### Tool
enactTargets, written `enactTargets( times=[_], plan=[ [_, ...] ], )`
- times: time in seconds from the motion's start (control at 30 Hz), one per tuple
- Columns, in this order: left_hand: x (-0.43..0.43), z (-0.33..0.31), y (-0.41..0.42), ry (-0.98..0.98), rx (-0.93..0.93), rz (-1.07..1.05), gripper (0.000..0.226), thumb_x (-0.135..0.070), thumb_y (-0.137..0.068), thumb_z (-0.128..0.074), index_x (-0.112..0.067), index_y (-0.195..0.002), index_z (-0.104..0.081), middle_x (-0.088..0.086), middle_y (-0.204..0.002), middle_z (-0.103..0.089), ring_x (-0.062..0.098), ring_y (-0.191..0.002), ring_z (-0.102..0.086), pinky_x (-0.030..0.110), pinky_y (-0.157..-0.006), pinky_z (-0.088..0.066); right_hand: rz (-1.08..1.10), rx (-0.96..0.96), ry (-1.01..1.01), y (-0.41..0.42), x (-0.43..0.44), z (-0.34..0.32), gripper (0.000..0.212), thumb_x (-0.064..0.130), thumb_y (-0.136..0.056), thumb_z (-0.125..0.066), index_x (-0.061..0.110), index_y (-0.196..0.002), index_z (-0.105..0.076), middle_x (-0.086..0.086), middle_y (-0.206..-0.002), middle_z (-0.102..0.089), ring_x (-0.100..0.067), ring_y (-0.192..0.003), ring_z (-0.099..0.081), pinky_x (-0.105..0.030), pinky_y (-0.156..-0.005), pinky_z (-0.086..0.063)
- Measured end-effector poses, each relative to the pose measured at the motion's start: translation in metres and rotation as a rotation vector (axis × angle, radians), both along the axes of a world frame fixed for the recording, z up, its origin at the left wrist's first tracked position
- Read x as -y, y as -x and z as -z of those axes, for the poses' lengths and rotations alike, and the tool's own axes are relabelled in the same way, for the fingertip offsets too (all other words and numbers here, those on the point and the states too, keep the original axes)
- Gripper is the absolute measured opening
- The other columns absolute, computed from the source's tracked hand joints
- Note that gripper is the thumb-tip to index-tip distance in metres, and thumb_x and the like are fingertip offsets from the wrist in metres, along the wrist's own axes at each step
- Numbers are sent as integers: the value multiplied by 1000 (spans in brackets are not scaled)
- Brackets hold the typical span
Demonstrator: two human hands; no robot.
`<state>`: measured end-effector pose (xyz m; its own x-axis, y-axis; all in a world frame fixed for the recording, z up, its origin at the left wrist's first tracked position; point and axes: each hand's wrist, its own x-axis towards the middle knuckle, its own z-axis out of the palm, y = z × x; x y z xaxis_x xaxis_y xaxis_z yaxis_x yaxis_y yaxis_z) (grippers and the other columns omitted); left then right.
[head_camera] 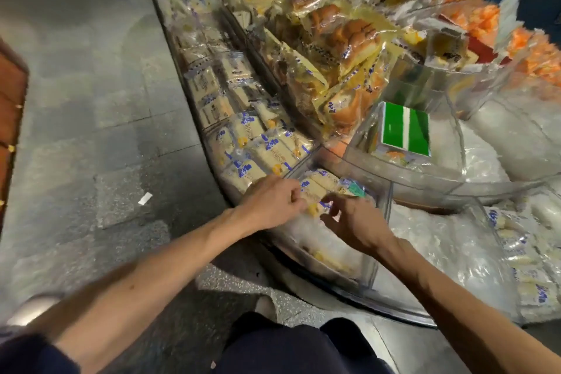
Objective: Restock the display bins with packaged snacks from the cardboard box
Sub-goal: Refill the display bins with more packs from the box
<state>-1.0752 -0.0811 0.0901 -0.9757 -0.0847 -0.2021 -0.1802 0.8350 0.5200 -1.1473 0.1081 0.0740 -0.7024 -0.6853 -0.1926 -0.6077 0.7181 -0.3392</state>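
One snack pack (pixel 315 191), cream with blue print, lies on top of the pile in the clear display bin (pixel 375 252), just below frame centre. Left hand (pixel 273 203) is at its 9 o'clock. Its grip is pressed together, fingers curled, pinching the pack's near-left edge. Right hand (pixel 355 222) is at its 4 o'clock. Its fingers are bent, index tip on the wrapper, thumb apart below it. Blur there, so cannot tell if that grip is closed on the pack. More packs under the hands, smeared through the bin wall.

Outward from the pack:
- 11 o'clock: matching packs (pixel 258 143) in rows, just past a clear divider (pixel 303 161).
- 1 o'clock: clear tub (pixel 364 136) holding a green box (pixel 406 127) with a white stripe.
- 12 o'clock: bread buns (pixel 349 39) in yellow wrappers, heaped.
- 2 o'clock, far: orange packets (pixel 531 48).
- 3 o'clock: white bagged goods (pixel 440 237).
- 7 to 10 o'clock: grey tiled floor (pixel 91 100) with a white paper scrap (pixel 145 198) on it.
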Motion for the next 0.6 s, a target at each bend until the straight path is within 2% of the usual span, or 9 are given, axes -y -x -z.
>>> enactTargets(
  times=[0.07,0.1,0.17,0.23,0.33,0.4,0.47,0.53,0.6],
  plan=[
    [17,-38,-36,56,-144,-212,27,-39,-92,-66,-22,-72,-58,-11,-76,-56,10,-83,-53,30,-78,-39,-143,12,117,-9,23,-25,36,40,-95,-60,23,-126,-60,3,-101,-71,-26,-91,-68,-39,-78,-54],
    [21,-56,-79,106,-214,-402,28,-39,-90,-68,-24,-70,-55,-13,-72,-51,9,-80,-50,28,-74,-33,-324,30,155,-27,43,-37,35,43,-94,-59,23,-122,-60,3,-96,-71,-26,-88,-68,-41,-76,-54],
    [28,-74,-116,66,-253,-565,26,-42,-84,-69,-30,-70,-52,-14,-64,-45,13,-70,-50,29,-65,-28,-404,36,283,-46,57,-50,35,51,-91,-55,24,-112,-62,1,-90,-70,-26,-83,-67,-41,-74,-54],
    [17,-88,-192,26,-198,-810,26,-46,-83,-69,-35,-70,-50,-10,-63,-51,15,-68,-57,29,-62,-37,-585,117,355,-91,73,-59,28,47,-91,-62,22,-104,-63,3,-88,-69,-24,-81,-66,-38,-72,-53],
    [-28,-97,-313,116,-149,-1114,19,-50,-86,-64,-36,-78,-53,-8,-66,-60,11,-73,-59,30,-71,-45,-886,235,373,-175,91,-57,14,39,-89,-67,26,-90,-60,15,-80,-59,-21,-78,-64,-35,-70,-52],
    [-68,-92,-384,155,-176,-1323,19,-37,-88,-70,-33,-80,-54,-5,-69,-57,6,-70,-57,22,-67,-42,-1074,320,342,-240,99,-52,9,39,-91,-64,32,-96,-61,12,-90,-63,-21,-89,-64,-34,-78,-49],
    [-100,-83,-443,164,-136,-1515,19,-28,-87,-73,-26,-76,-58,-4,-74,-61,9,-74,-60,26,-68,-44,-1210,351,280,-298,105,-45,23,40,-95,-60,27,-114,-64,5,-109,-68,-20,-107,-62,-32,-89,-44],
    [-122,-70,-496,141,-84,-1692,20,-30,-89,-72,-26,-76,-57,-6,-79,-62,11,-78,-59,28,-69,-41,-1334,347,221,-352,108,-39,27,42,-96,-58,25,-117,-62,5,-110,-68,-18,-109,-60,-28,-89,-40],
    [-139,-53,-544,118,-46,-1823,23,-31,-91,-70,-28,-78,-51,-9,-81,-61,9,-76,-56,23,-66,-38,-1426,401,172,-400,112,-32,27,44,-94,-58,25,-113,-61,6,-103,-67,-18,-104,-61,-27,-85,-40]
  ],
)
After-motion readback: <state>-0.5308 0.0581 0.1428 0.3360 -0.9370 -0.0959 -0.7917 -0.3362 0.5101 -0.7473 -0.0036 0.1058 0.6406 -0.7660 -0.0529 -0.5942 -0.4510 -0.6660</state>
